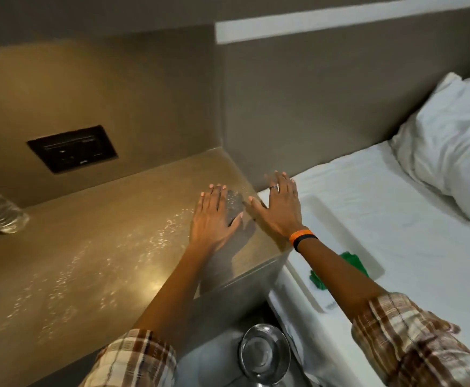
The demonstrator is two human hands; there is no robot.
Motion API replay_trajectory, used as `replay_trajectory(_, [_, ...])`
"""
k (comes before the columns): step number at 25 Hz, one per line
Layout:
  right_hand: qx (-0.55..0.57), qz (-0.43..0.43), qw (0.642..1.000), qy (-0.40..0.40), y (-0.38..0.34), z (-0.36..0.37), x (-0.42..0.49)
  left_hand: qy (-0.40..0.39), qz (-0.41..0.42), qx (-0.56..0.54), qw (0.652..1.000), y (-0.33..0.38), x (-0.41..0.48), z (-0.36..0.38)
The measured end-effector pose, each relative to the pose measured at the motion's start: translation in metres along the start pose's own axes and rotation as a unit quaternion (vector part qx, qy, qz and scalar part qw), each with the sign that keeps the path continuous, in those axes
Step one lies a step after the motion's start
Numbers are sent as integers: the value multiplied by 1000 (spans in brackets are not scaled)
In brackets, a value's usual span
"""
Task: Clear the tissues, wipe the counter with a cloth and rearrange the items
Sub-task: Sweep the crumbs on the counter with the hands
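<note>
Beige counter (94,247) wet-speckled; left hand (211,219), right hand (279,209) flat, spread.

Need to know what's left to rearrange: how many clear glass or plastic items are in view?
2: a clear bottle on the counter's far left edge; a glass low beside the bed. More may be hidden off-frame.

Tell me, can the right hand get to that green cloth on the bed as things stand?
Probably yes. The green cloth lies on the bed beside the counter, right under the right forearm, and the right hand is empty with fingers spread, so nothing blocks it.
</note>
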State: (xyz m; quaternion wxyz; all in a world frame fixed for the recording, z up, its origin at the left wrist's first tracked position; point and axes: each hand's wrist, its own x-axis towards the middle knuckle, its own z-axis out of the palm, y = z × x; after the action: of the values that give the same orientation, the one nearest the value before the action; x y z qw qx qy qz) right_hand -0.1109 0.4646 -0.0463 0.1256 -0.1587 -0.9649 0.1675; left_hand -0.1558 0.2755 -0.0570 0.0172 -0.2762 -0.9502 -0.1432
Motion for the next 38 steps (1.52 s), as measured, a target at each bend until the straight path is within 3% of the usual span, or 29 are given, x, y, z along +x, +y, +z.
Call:
replay_trajectory(4, [29,72,997,-9,92,15,25,-15,-18,-22,999,49,28,24])
replay_trajectory(11, [153,177,966,-110,155,103,50,-2,-43,14,999,52,45,50])
replay_trajectory(16, [268,196,942,-38,158,131,50,44,-46,37,997,45,45,59])
replay_trajectory(21, [292,111,949,53,127,65,62,23,-53,52,997,37,39,41])
replay_trajectory(25, [338,52,929,145,71,-26,68,10,-59,50,997,25,12,8])
replay_trajectory(27, [366,16,921,131,33,-62,63,5,-81,47,996,7,-7,-9])
replay_trajectory(30, [374,-28,926,31,-26,-73,38,-17,-129,59,990,-32,-39,-30])
replay_trajectory(33, [286,-49,956,-51,-71,-50,10,-30,-175,61,982,-78,-79,-44])
replay_trajectory(38, [152,67,986,7,-81,-35,8,-32,-208,55,976,-151,-132,-63])
